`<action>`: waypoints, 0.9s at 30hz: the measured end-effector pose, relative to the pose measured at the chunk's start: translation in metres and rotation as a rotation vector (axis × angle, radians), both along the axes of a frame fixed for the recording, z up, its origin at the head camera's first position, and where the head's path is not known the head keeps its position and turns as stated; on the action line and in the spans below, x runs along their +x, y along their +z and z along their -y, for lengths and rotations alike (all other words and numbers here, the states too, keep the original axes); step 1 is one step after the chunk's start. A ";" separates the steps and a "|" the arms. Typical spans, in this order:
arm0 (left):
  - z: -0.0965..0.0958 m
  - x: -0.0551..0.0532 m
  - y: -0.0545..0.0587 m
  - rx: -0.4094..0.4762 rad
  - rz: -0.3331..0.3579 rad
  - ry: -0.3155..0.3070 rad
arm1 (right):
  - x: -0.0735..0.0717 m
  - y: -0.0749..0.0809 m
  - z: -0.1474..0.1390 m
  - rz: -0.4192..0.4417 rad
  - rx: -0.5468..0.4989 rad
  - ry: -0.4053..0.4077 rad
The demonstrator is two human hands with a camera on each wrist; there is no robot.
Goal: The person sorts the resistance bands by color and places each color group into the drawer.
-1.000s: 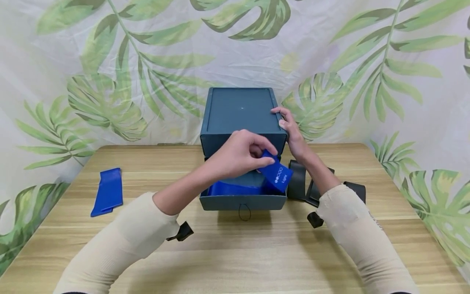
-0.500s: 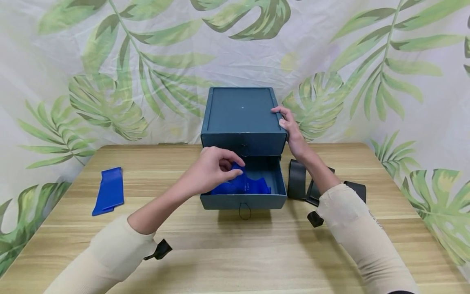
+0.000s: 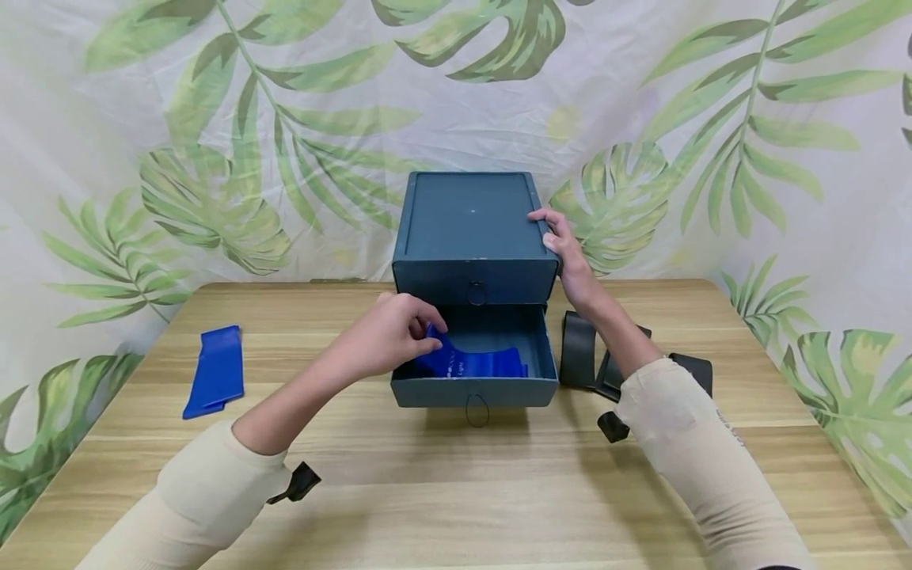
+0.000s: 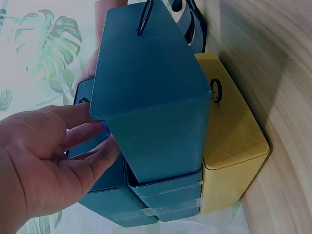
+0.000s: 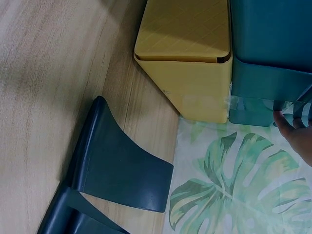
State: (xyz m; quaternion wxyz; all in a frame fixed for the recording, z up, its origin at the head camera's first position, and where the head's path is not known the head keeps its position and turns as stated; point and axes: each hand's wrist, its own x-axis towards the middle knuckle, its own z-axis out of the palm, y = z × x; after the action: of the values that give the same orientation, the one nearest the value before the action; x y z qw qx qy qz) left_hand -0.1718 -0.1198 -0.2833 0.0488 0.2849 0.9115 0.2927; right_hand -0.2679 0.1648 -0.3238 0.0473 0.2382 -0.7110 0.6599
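A blue resistance band (image 3: 492, 362) marked "Light" lies in the pulled-out drawer (image 3: 435, 393) of a dark blue drawer unit (image 3: 470, 214). My left hand (image 3: 392, 336) pinches its raised left end between thumb and fingers, over the drawer's left side. In the left wrist view only a small blue bit of the band (image 4: 107, 129) shows behind the fingers of my left hand (image 4: 53, 161). My right hand (image 3: 570, 253) rests on the unit's top right edge, fingertips on the top; in the right wrist view its fingers (image 5: 295, 134) touch the blue wall.
Another blue band (image 3: 216, 370) lies folded on the table (image 3: 456, 507) at the left. Several black bands (image 3: 577, 352) lie right of the unit, partly behind the right forearm. A yellow drawer (image 4: 234, 117) sits below the blue ones. A leaf-patterned cloth (image 3: 321, 119) hangs behind.
My left hand has moved left and down with the band, from the drawer's right side to its left; the band now lies spread in the drawer. My right hand stays put.
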 end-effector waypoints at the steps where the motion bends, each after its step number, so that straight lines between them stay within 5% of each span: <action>1: 0.000 0.000 -0.001 -0.012 -0.004 0.001 | 0.000 0.000 0.000 0.001 0.000 -0.001; 17: 0.010 0.002 0.000 -0.037 -0.051 0.009 | -0.001 -0.001 0.000 -0.001 -0.009 0.012; 22: 0.033 0.000 0.004 0.076 -0.124 0.018 | 0.000 0.000 0.001 -0.006 -0.012 0.010; 27: 0.076 -0.013 -0.003 0.113 -0.145 0.135 | -0.002 0.000 0.000 -0.005 -0.013 0.007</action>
State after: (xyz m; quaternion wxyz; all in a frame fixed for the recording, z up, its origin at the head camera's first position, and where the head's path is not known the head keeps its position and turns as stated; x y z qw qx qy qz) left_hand -0.1851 -0.1963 -0.2865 -0.0532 0.2457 0.9118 0.3247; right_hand -0.2696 0.1645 -0.3237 0.0483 0.2417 -0.7057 0.6643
